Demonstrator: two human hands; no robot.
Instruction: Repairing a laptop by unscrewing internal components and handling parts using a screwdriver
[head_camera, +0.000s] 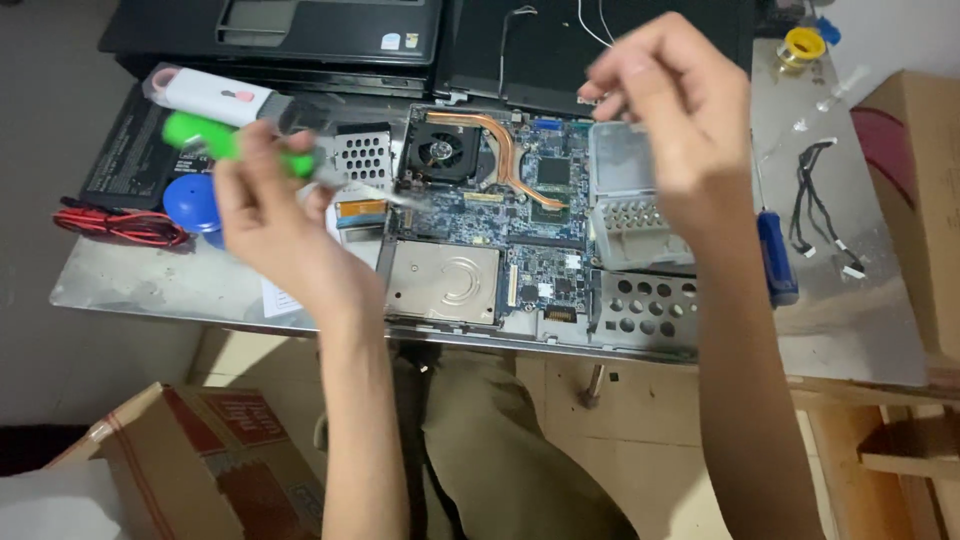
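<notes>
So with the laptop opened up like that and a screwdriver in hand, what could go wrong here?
The left hand holds a green-handled screwdriver with its tip over the bare circuit board; a slip might scratch it. The right hand seems to pinch something tiny above the clear parts box; too small to tell, but it could drop into the laptop. The blue screwdriver lies loose by the right forearm and could get knocked.

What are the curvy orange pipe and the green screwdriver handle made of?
The curvy orange-brown heat pipe looks like bare copper, going by its metallic reddish sheen. The bright green screwdriver handle in the left hand looks like smooth plastic, though it is blurred.
</notes>
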